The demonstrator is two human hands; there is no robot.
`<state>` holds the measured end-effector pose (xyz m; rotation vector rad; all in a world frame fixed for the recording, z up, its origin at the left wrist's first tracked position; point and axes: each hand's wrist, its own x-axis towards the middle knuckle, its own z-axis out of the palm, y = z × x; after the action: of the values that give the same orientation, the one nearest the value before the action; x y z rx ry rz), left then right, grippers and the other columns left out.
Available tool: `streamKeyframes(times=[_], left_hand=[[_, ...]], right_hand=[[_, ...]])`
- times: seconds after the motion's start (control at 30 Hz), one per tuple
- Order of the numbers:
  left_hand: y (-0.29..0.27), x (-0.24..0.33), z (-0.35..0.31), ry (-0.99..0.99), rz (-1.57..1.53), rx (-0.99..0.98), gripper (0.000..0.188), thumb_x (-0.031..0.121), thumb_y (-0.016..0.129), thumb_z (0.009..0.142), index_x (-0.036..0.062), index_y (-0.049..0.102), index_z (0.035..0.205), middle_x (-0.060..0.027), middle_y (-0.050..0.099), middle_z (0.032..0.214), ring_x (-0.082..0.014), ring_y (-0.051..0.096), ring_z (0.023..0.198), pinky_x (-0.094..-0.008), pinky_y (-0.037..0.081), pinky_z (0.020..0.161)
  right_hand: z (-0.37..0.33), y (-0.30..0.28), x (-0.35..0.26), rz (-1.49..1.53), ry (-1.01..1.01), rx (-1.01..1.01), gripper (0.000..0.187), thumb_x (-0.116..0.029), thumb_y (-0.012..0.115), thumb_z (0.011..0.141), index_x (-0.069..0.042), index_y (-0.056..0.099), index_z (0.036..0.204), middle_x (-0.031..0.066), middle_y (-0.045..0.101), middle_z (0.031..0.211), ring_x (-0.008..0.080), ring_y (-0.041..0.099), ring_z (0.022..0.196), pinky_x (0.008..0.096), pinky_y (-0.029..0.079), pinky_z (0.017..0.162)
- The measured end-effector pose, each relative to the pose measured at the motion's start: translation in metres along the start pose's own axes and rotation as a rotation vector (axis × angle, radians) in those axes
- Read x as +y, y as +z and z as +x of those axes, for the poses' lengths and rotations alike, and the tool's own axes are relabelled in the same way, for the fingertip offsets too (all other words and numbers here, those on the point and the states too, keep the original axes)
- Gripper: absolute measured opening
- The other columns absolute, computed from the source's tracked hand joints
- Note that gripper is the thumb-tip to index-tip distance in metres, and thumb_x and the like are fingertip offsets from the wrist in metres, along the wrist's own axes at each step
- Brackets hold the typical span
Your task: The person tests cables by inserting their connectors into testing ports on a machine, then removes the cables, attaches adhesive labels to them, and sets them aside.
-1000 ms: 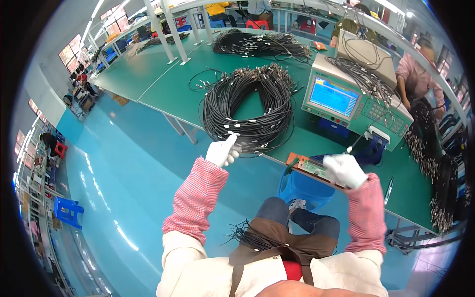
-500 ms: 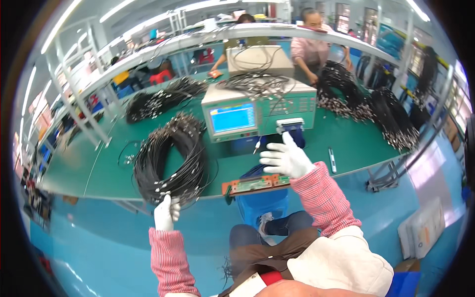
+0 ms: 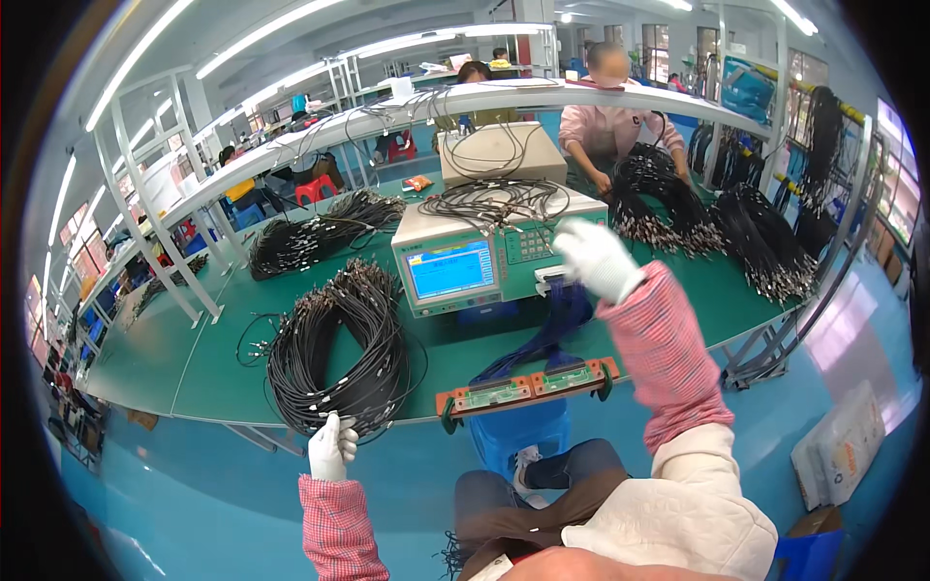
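A thick coil of black cables (image 3: 291,344) with metal and white ends lies on the green table, at its front edge. My left hand (image 3: 332,447), in a white glove, has its fingers closed at the coil's near edge, on a cable end there. My right hand (image 3: 599,261), also gloved, is raised in front of the right side of a bench tester (image 3: 518,254) with a lit blue screen; its fingers are smeared and partly hidden. Below it, dark blue ribbon cables (image 3: 552,329) run from the tester to an orange-edged board with green circuit strips (image 3: 528,389) at the table edge.
More cable bundles lie at the back left (image 3: 315,232) and right (image 3: 765,242). Loose cables (image 3: 494,201) rest on the tester. Across the table a person (image 3: 610,131) handles another bundle. A white shelf (image 3: 455,102) spans above. A blue stool (image 3: 523,431) stands below the board.
My right hand has moved up from beside the ribbon cables to the tester's keypad side, its spread fingers drawn in. The view has shifted slightly. My left hand stays at the coil's edge.
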<state>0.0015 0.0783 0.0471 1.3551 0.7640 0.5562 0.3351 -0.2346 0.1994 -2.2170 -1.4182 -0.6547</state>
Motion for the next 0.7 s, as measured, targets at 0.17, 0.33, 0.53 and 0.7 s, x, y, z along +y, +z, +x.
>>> streamKeyframes(times=[0.17,0.33,0.53,0.7], left_hand=[[0.002,-0.003,0.002,0.052,-0.038,0.021,0.042,0.038,0.049,0.09,-0.0013,0.062,0.093,-0.0014,0.056,0.065,-0.0057,0.045,0.047,-0.0184,0.034,0.042],[0.006,-0.002,0.007,0.033,-0.05,0.017,0.041,0.038,0.049,0.091,-0.0013,0.062,0.093,-0.001,0.056,0.066,-0.0059,0.045,0.048,-0.0186,0.035,0.043],[0.009,0.001,0.004,0.053,-0.034,0.03,0.042,0.038,0.047,0.091,-0.0011,0.062,0.093,-0.0006,0.056,0.065,-0.006,0.045,0.048,-0.0189,0.035,0.043],[0.039,0.049,-0.027,-0.207,0.496,-0.396,0.041,0.036,0.047,0.09,0.0008,0.066,0.083,-0.0015,0.057,0.06,-0.0065,0.045,0.047,-0.0206,0.036,0.044]], right_hand=[[0.021,-0.042,0.003,-0.155,0.322,0.302,0.025,-0.02,0.045,0.088,-0.008,0.057,0.106,0.0153,0.062,0.074,0.0305,0.061,0.07,0.0388,0.047,0.063],[0.039,-0.013,0.016,-0.037,-0.116,0.678,0.029,-0.001,0.053,0.082,-0.008,0.058,0.11,0.0141,0.064,0.083,0.0281,0.063,0.076,0.0336,0.049,0.067],[0.059,0.028,0.032,-0.089,-0.279,0.755,0.041,0.006,0.057,0.072,-0.008,0.058,0.111,0.0105,0.062,0.105,0.0259,0.059,0.097,0.0322,0.047,0.083],[0.054,0.029,0.035,0.093,-0.074,0.736,0.034,0.001,0.056,0.079,-0.007,0.057,0.112,0.0111,0.064,0.097,0.0255,0.061,0.089,0.0314,0.048,0.076]])
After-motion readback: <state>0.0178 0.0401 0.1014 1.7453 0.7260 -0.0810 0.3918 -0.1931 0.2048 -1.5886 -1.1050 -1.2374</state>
